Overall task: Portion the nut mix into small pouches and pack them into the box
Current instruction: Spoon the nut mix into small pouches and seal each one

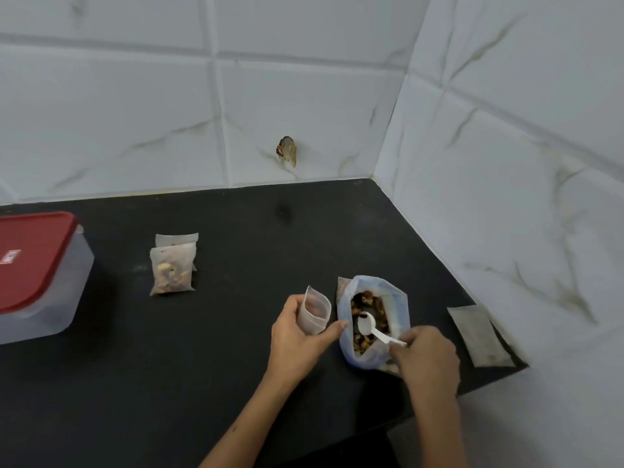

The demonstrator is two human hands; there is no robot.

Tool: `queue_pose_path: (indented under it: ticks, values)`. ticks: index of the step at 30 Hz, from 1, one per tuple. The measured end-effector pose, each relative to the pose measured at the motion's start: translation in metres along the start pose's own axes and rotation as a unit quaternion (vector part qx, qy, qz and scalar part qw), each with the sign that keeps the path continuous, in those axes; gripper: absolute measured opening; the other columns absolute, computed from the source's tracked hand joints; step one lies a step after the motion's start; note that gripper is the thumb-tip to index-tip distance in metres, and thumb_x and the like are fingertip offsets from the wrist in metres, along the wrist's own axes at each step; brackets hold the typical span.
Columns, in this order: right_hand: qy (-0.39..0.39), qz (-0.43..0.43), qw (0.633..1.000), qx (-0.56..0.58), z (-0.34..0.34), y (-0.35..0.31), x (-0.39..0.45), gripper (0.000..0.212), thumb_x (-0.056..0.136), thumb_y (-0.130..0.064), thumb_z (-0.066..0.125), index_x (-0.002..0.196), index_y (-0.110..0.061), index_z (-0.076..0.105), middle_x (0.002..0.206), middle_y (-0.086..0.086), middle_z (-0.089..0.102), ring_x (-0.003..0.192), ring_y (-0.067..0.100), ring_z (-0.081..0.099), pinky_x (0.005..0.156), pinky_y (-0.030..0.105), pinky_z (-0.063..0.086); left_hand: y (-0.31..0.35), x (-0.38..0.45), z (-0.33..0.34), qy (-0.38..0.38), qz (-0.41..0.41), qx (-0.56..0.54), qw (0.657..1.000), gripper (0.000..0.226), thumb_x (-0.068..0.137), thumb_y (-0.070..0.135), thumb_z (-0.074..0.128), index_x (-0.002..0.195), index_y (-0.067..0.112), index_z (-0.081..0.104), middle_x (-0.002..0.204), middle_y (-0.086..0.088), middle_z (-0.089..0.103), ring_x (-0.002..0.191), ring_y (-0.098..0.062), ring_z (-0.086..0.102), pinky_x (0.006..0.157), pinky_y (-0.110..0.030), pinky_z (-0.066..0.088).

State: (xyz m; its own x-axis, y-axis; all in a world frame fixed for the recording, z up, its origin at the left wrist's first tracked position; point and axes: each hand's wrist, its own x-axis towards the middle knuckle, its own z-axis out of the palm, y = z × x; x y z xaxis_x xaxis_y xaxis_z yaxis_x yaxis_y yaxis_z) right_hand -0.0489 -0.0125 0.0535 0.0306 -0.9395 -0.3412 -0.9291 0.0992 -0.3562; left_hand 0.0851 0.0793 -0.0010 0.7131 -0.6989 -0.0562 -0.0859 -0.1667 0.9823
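Note:
My left hand (297, 339) holds a small clear pouch (315, 310) upright, its mouth open, just left of the big bag of nut mix (371, 319). That bag stands open on the black counter (236, 332), with brown nuts showing inside. My right hand (425, 359) pinches the handle of a white plastic spoon (369, 325), whose bowl lies inside the bag over the nuts. Two filled pouches (173, 270) lie further left, one overlapping the other. The box (37, 275), translucent with a red lid on, stands at the left edge.
A flat stack of unfilled pouches (479, 336) lies near the counter's right edge. White tiled walls (506, 163) meet in a corner behind and to the right. A small brownish scrap (287, 151) sticks to the back wall.

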Motion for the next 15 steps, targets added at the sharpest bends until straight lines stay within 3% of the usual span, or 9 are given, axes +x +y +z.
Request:
queue_pose_path:
  ticks: [3, 7, 10, 15]
  values:
    - [0.024, -0.053, 0.998, -0.027, -0.006, -0.004, 0.004, 0.021, 0.085, -0.024, 0.067, 0.105, -0.02, 0.065, 0.093, 0.0, 0.062, 0.077, 0.012, 0.054, 0.057, 0.022, 0.037, -0.003, -0.002, 0.008, 0.011, -0.012, 0.021, 1.0, 0.039, 0.067, 0.032, 0.086, 0.092, 0.025, 0.056, 0.089, 0.008, 0.064, 0.083, -0.005, 0.063, 0.068, -0.018, 0.049]
    - [0.009, -0.171, 0.985, 0.017, -0.003, -0.004, 0.012, 0.012, 0.085, -0.025, 0.066, 0.096, -0.02, 0.066, 0.088, -0.005, 0.062, 0.08, 0.007, 0.057, 0.067, 0.021, 0.047, -0.004, -0.007, 0.019, 0.008, -0.033, 0.036, 0.999, 0.038, 0.071, 0.028, 0.083, 0.095, 0.025, 0.055, 0.091, 0.009, 0.063, 0.08, 0.002, 0.061, 0.061, -0.011, 0.047]
    - [0.009, -0.216, 0.971, 0.099, 0.001, -0.002, 0.019, 0.015, 0.088, -0.021, 0.064, 0.101, -0.016, 0.066, 0.097, -0.001, 0.065, 0.088, 0.009, 0.061, 0.078, 0.024, 0.054, -0.003, -0.009, 0.027, 0.01, -0.052, 0.02, 0.998, 0.04, 0.07, 0.031, 0.084, 0.096, 0.023, 0.056, 0.092, 0.007, 0.065, 0.083, -0.003, 0.064, 0.064, -0.017, 0.051]
    - [0.078, -0.251, 0.956, 0.132, -0.002, 0.006, 0.033, 0.023, 0.09, -0.016, 0.06, 0.112, -0.013, 0.066, 0.104, 0.002, 0.067, 0.093, 0.01, 0.062, 0.081, 0.025, 0.053, 0.001, -0.01, 0.039, 0.009, -0.094, -0.015, 0.995, 0.048, 0.062, 0.034, 0.087, 0.095, 0.021, 0.056, 0.095, 0.003, 0.068, 0.085, -0.01, 0.067, 0.062, -0.019, 0.052]
